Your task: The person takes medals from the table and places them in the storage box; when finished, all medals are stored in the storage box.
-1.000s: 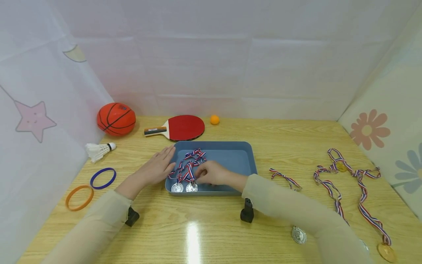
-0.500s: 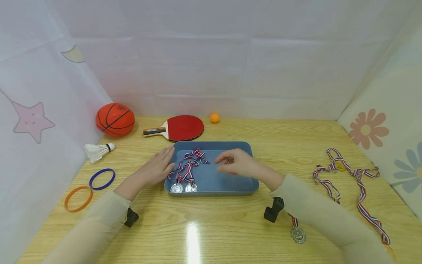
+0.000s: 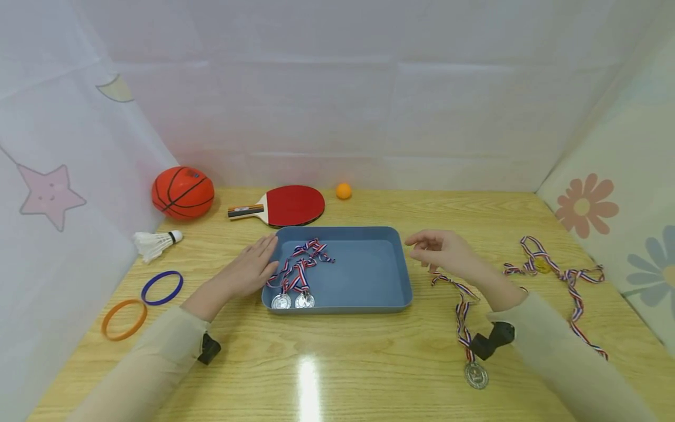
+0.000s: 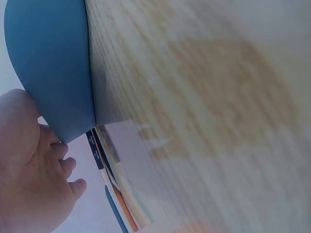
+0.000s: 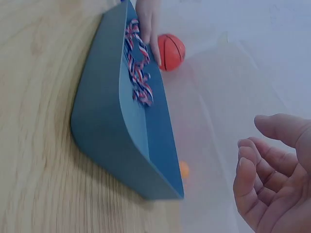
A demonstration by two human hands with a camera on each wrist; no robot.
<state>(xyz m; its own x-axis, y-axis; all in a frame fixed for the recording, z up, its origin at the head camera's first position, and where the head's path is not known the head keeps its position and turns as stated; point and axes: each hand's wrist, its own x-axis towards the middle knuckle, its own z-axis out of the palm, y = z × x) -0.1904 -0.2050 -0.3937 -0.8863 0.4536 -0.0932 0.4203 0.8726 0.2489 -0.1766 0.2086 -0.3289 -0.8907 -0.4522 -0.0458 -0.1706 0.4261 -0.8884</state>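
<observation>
My left hand (image 3: 248,272) rests with straight fingers along the left rim of a blue-grey tray (image 3: 369,266). Two silver medals (image 3: 281,301) lie side by side in the tray's front left, their red, white and blue ribbons (image 3: 311,249) bunched behind them. Past the tray's right rim, my right hand (image 3: 448,255) hovers with loosely bent fingers and nothing in its grasp. Its palm (image 5: 282,194) shows bare in the right wrist view. Below that hand a silver medal (image 3: 477,375) lies on the table, its ribbon (image 3: 460,316) stretching back under the fingers.
More striped ribbons (image 3: 572,278) and a gold medal (image 3: 542,266) lie farther right. Behind the tray are a red table tennis bat (image 3: 295,205) and an orange ball (image 3: 343,190). A small basketball (image 3: 183,193), shuttlecock (image 3: 156,243), purple wristband (image 3: 162,288) and orange wristband (image 3: 123,320) sit left.
My right hand has left the medals in the tray and travelled right, beyond the rim, over the ribbon on the table. My left hand keeps its place at the tray.
</observation>
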